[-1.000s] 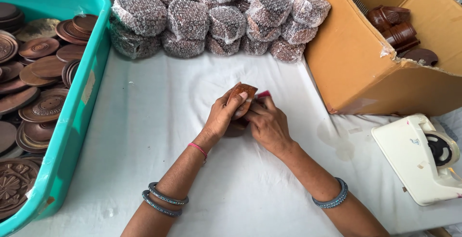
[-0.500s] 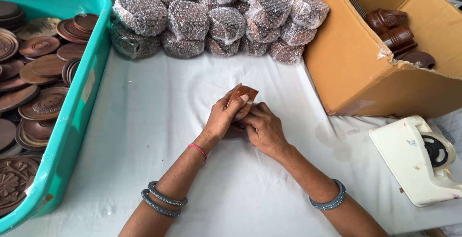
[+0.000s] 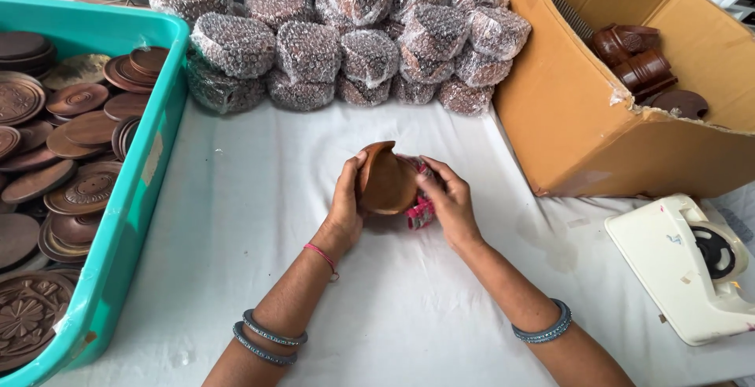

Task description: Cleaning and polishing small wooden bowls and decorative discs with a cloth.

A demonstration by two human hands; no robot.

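Both hands have tilted the disc [image 3: 387,178] upright; left hand [image 3: 346,206] and right hand [image 3: 450,202] grip closed around it.

I have one view only, from the head, looking steeply down and forward over a white table [image 3: 236,222] at close range, about arm's reach. My hands meet near frame centre, forearms entering from 6 o'clock. The view takes in a teal tub [image 3: 130,198] at 9 o'clock, wrapped bundles [image 3: 307,49] at 12 and a carton [image 3: 582,119] at 2.
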